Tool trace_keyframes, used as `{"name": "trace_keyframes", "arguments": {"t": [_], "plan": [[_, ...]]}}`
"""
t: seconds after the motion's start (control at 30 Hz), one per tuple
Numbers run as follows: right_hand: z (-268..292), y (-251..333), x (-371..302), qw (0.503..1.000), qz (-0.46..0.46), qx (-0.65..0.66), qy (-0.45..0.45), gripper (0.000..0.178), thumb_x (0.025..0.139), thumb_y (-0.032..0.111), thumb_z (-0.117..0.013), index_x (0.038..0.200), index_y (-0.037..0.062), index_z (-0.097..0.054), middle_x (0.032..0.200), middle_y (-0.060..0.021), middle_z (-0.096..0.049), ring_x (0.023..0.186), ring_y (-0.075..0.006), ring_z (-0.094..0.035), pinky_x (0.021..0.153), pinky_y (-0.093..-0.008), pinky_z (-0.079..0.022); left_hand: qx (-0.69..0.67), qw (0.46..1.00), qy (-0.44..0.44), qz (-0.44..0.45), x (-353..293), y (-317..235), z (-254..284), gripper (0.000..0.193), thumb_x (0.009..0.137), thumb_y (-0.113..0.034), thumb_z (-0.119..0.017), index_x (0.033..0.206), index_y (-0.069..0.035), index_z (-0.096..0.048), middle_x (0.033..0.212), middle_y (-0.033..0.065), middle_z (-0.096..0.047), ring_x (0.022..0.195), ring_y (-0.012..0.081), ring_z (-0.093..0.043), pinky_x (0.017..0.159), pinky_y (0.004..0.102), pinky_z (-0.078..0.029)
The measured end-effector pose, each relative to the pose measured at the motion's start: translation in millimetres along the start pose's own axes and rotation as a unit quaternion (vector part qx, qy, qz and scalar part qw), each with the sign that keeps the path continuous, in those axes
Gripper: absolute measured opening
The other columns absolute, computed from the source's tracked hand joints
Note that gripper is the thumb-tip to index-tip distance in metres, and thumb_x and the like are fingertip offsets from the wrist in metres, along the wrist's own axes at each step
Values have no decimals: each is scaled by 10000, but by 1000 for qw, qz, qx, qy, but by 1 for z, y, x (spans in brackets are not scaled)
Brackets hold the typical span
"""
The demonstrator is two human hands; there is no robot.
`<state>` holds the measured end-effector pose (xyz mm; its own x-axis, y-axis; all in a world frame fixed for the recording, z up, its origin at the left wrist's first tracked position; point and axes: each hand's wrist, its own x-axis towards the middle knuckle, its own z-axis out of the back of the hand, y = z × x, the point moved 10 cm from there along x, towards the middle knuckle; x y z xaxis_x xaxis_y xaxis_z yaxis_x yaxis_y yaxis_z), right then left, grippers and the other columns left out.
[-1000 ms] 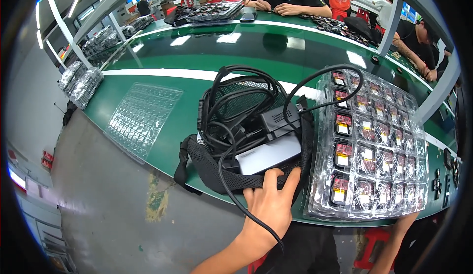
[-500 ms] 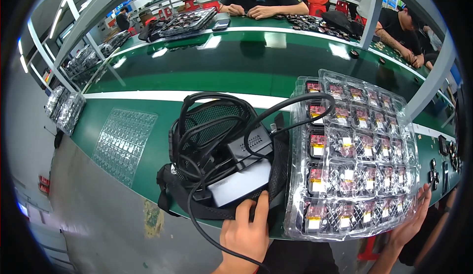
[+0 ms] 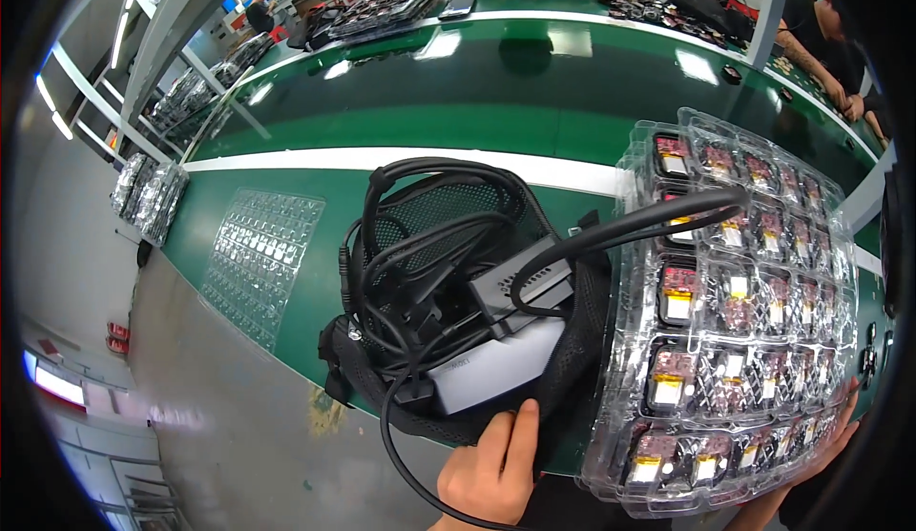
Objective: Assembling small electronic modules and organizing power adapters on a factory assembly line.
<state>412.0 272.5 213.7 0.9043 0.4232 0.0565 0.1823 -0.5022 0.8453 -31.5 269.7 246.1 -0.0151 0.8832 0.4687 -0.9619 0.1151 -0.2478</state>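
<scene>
Your left fingers [image 3: 521, 440] rest on the near rim of the black mesh bag [image 3: 578, 364] ahead of them; your right fingers [image 3: 843, 432] touch the clear trays [image 3: 613, 481] to their left (with thumbs hidden, I cannot tell whether either hand grips). Best support the trays level, clear of the cable [image 3: 731, 200] looping over them.

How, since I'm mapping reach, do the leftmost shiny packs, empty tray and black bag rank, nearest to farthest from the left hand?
1. Black bag, at the left hand.
2. Empty tray, left of the bag.
3. Leftmost shiny packs, beyond the tray.
</scene>
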Motion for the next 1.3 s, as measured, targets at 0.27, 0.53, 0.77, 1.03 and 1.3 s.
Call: {"name": "trace_keyframes", "arguments": {"t": [0.27, 0.53, 0.77, 1.03, 1.3], "plan": [[37, -9, 37, 787, -89, 218, 570, 669, 1143, 446, -175, 1650, 12, -210, 1744, -98, -188, 1610, -258, -159, 1323, -453, -85, -3, 999, 41, -17, -1, -4, -8, 621, 762, -155, -714, 1366, -18, -661, 1179, 173, -679, 664, 301, -645, 607, 389, -530], [-15, 12, -1, 705, -103, 177, 679, 731, 1135, 503, -234, 1662, 5, -142, 1750, -135, -139, 1614, -296, -123, 1308, -492, -94, 16, 1000, -4, -6, 16, 5, 11, 439, 741, 15, -789, 1176, -24, -747, 1004, 126, -707, 743, 283, -704, 638, 367, -565], [51, 6, 34, 993, 17, -60, 99, 566, 1153, 339, -277, 1578, -30, -335, 1608, -155, -414, 1471, -277, -419, 1246, -457, -306, -15, 1000, 7, -13, 20, 6, 5, 471, 757, 49, -805, 1216, -8, -715, 1048, 144, -672, 790, 331, -702, 687, 391, -579], [19, 18, 9, 753, 295, -490, 326, 318, 999, 164, -558, 1184, -94, -531, 1115, -118, -548, 1055, -224, -556, 973, -330, -427, -21, 996, -72, 44, 16, 22, 34, 288, 906, 66, -654, 1186, 22, -710, 1154, 195, -689, 911, 386, -723, 740, 408, -590], [45, 3, 29, 771, 273, -474, 325, 302, 1020, 112, -559, 1237, -98, -543, 1222, -132, -566, 1047, -247, -591, 890, -324, -470, 62, 984, -128, -103, 53, 15, 48, 303, 777, 70, -662, 1041, -36, -766, 994, 72, -753, 873, 255, -668, 716, 360, -575]]}}
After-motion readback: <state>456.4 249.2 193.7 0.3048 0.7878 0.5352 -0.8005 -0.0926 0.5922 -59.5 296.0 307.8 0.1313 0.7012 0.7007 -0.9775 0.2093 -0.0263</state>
